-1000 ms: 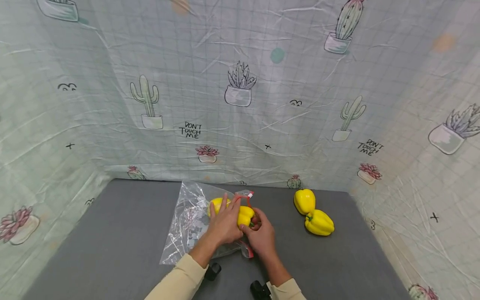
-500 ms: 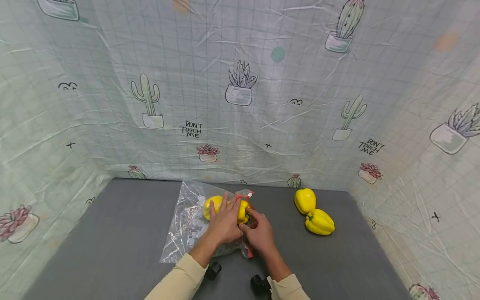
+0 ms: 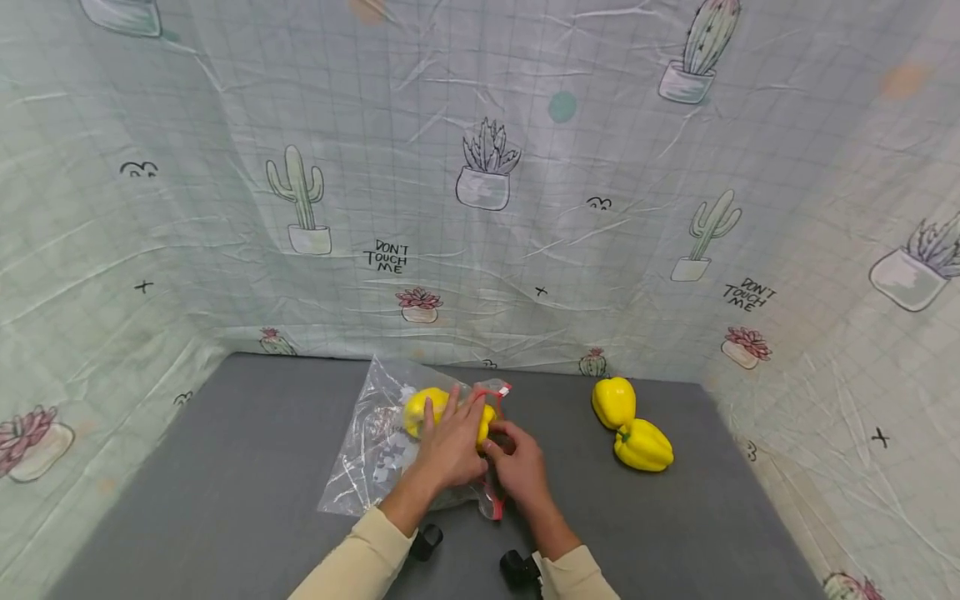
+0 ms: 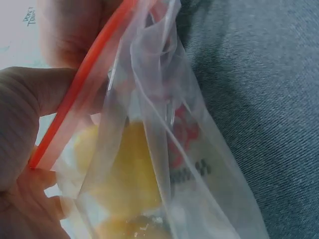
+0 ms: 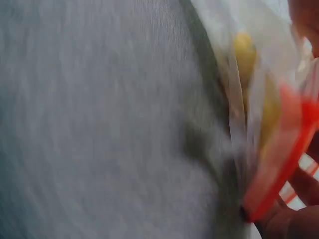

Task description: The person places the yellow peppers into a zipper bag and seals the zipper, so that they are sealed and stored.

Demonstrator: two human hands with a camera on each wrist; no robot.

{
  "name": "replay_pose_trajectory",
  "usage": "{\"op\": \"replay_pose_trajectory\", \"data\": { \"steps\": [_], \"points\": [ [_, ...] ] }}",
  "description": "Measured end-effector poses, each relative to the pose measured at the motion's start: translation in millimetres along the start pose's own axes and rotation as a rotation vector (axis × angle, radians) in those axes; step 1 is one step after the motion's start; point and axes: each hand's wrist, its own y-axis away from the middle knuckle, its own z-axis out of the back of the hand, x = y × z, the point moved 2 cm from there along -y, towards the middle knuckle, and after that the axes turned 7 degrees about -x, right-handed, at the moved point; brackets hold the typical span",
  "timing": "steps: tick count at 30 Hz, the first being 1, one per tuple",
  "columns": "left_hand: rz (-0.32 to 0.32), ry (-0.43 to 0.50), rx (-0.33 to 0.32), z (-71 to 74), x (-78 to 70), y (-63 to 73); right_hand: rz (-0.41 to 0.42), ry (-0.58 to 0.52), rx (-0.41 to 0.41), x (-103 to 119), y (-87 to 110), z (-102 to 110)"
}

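Observation:
A clear zip bag (image 3: 358,475) with a red zip edge (image 4: 67,104) lies on the table. Inside it, a yellow bell pepper (image 3: 422,412) shows through the film. Spread across the bag's mouth, my left hand (image 3: 450,446) holds the red-edged opening, as the left wrist view also shows. A second yellow bell pepper (image 3: 487,422) sits at the mouth, partly hidden by the left fingers. My right hand (image 3: 521,467) has its thumb and forefinger around that pepper's near end. The right wrist view is blurred; fingers show behind the red edge there.
Two more yellow bell peppers, one at the back (image 3: 613,403) and one nearer (image 3: 643,446), touch each other on the grey table (image 3: 247,467) to the right. A cactus-print curtain (image 3: 480,275) hangs behind and at both sides. Black camera mounts sit at the wrists.
The right hand has pushed the second pepper leftward into the bag's mouth, and the first pepper has shifted left inside. The left hand has stayed nearly in place.

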Motion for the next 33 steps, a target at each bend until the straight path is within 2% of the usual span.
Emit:
{"op": "replay_pose_trajectory", "data": {
  "steps": [3,5,7,10,12,14,16,20,22,24,29,31,33],
  "points": [
    [-0.012,-0.004,-0.002,-3.5,-1.3,1.2,0.050,0.076,0.091,-0.7,-0.6,0.9],
    [-0.012,0.004,-0.001,-2.8,-0.2,0.8,0.050,0.032,0.124,-1.6,-2.7,-0.2],
    [-0.010,0.017,-0.004,-2.2,1.2,0.4,-0.004,-0.075,0.112,-3.7,-3.6,-1.4],
    [-0.005,0.045,-0.001,-1.3,2.7,0.0,-0.070,-0.227,0.026,-7.8,-4.1,-3.1],
    [0.003,0.060,0.003,-1.0,3.1,0.0,-0.075,-0.267,-0.020,-7.5,-4.4,-4.7],
    [0.012,0.074,0.012,-0.3,3.0,0.7,-0.061,-0.257,-0.015,-6.3,-4.6,-6.1],
    [0.013,0.088,0.018,0.7,2.7,0.5,-0.036,-0.239,0.050,-4.4,-5.7,-6.6],
    [0.013,0.124,0.040,2.1,1.7,-0.5,-0.004,-0.177,0.275,0.1,-8.5,-5.0],
    [0.013,0.140,0.049,2.2,1.3,-1.7,0.014,-0.147,0.354,2.2,-10.4,-2.7],
    [0.021,0.151,0.058,3.0,1.1,-2.7,0.021,-0.129,0.371,4.1,-12.5,-0.9],
    [0.047,0.142,0.071,3.5,2.3,-3.1,0.016,-0.178,0.256,5.6,-11.7,-1.7],
    [0.049,0.134,0.070,2.7,3.0,-3.1,0.025,-0.191,0.270,6.4,-10.1,-4.1],
    [0.045,0.130,0.067,1.3,3.6,-3.4,0.037,-0.181,0.336,7.3,-9.1,-6.0]
  ]
}}
